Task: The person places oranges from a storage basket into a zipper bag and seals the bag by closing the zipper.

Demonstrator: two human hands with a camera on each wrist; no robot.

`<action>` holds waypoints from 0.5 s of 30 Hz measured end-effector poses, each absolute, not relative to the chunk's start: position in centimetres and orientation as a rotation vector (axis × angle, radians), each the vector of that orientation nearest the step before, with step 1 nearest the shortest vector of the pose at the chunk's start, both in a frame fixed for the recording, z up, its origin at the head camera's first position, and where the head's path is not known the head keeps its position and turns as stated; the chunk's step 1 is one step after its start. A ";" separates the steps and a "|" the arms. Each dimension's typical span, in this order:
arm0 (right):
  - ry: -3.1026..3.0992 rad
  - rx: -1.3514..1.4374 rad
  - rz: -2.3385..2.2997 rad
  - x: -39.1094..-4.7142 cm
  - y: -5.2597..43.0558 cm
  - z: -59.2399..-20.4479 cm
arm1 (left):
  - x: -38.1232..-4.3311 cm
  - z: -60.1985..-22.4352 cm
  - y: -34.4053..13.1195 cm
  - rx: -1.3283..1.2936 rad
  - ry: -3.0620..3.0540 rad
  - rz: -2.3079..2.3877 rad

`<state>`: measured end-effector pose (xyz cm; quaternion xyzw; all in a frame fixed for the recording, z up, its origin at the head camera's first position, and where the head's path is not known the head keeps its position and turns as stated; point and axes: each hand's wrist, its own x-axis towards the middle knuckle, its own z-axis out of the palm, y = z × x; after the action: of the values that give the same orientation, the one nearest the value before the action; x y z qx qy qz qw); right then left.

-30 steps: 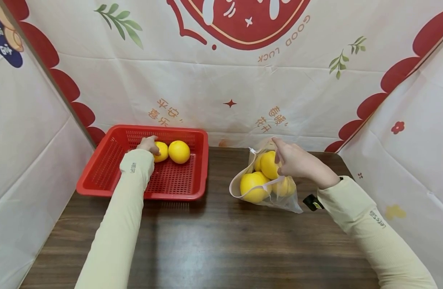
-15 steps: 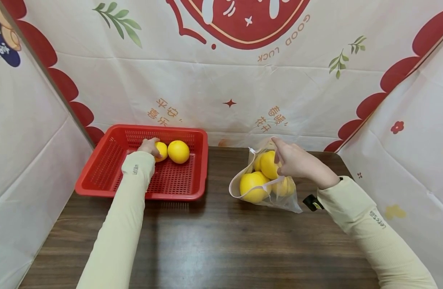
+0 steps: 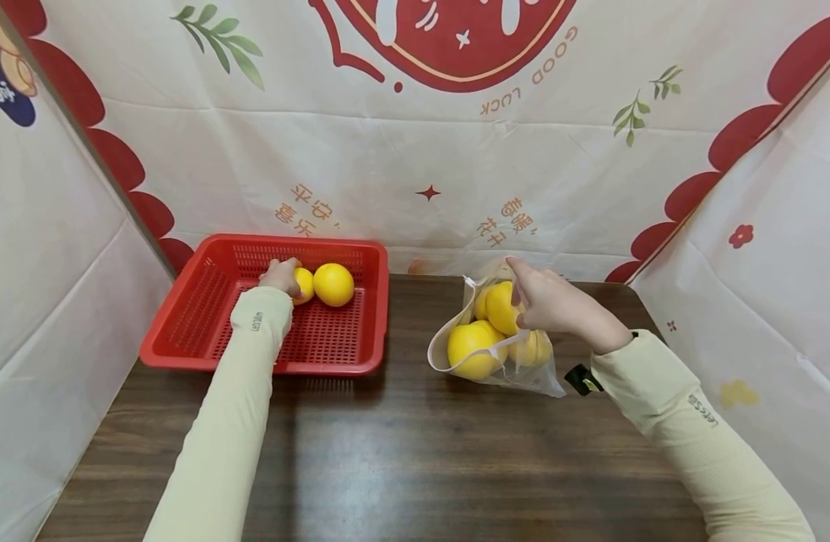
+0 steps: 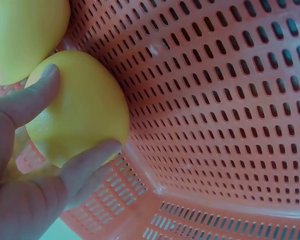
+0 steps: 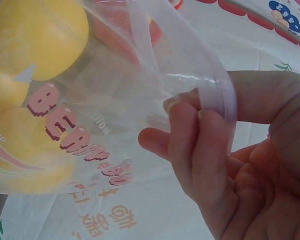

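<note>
My left hand [image 3: 281,277] reaches into a red perforated plastic basket [image 3: 381,331] on the left. Its thumb and fingers are curled round a smooth, round yellow fruit [image 3: 304,287]; the left wrist view shows this fruit [image 4: 82,107] between the thumb and fingers. Touching it on the right is a second yellow fruit [image 3: 334,284]. My right hand [image 3: 557,302] pinches the rim of a clear printed plastic bag [image 3: 543,381], its mouth spread toward the left. Several yellow fruits [image 3: 473,349] sit inside. In the right wrist view, thumb and fingers grip the bag's pale rim [image 5: 215,80].
Basket and bag stand apart on a dark wood-grain table [image 3: 415,452]. Printed white cloth [image 3: 387,173] closes off the back and both sides. A small black object [image 3: 580,380] sticks out by the right cuff.
The left hand has shifted slightly and its fingers have closed more round the fruit in the basket. The right hand keeps its grip on the bag.
</note>
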<state>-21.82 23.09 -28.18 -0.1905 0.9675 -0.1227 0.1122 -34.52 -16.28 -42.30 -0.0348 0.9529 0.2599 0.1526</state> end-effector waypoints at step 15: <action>2.827 -0.546 -0.380 -21.6 23.1 -28.1 | -33.4 -40.8 -17.6 -0.135 2.840 0.621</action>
<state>-21.63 23.12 -28.12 -0.1866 0.9666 -0.1301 0.1182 -33.43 -17.62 -40.79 -0.0461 0.9693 0.2120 0.1155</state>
